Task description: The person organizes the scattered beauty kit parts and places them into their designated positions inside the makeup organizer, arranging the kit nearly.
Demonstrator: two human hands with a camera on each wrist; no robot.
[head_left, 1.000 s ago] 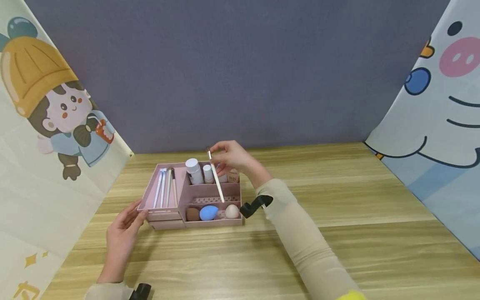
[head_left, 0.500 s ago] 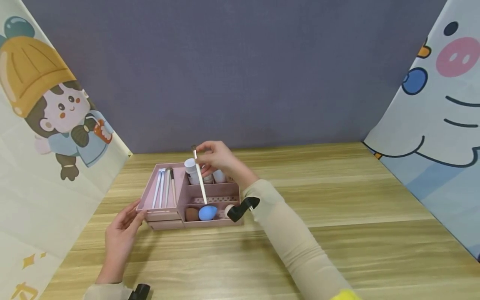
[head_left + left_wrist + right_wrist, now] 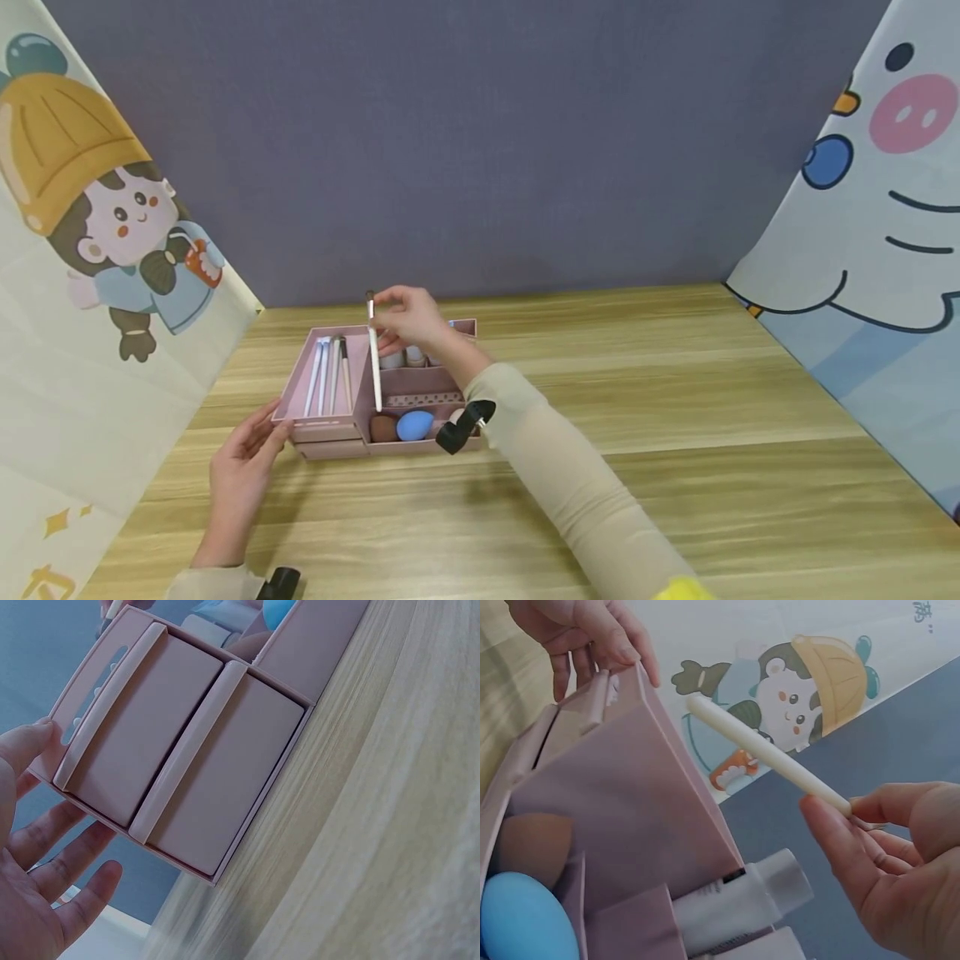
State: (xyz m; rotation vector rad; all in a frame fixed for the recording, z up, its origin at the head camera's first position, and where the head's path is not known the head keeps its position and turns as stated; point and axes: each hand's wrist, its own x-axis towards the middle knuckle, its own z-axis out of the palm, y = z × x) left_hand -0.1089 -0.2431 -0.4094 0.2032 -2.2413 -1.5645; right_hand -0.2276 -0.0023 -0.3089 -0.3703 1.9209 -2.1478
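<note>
Right hand [image 3: 405, 321] pinches a white-handled makeup brush [image 3: 373, 358] near its bristle end, thumb and fingers curled round it, and holds it above the pink organizer [image 3: 330, 429] on the desk [image 3: 675, 467]. From the head view the brush hangs almost upright over the wall between the tray of brushes [image 3: 330, 375] and the bottle compartments. The right wrist view adds what the head view hides: a white tube [image 3: 742, 900] lying under the hand, and the brown sponge [image 3: 532, 844] and blue sponge [image 3: 517, 919] seen close. Left hand [image 3: 240, 475] rests with relaxed, straight fingers against the organizer's front left corner. Only the left wrist view shows the two closed drawer fronts [image 3: 187, 765] beside those fingers [image 3: 34, 742].
</note>
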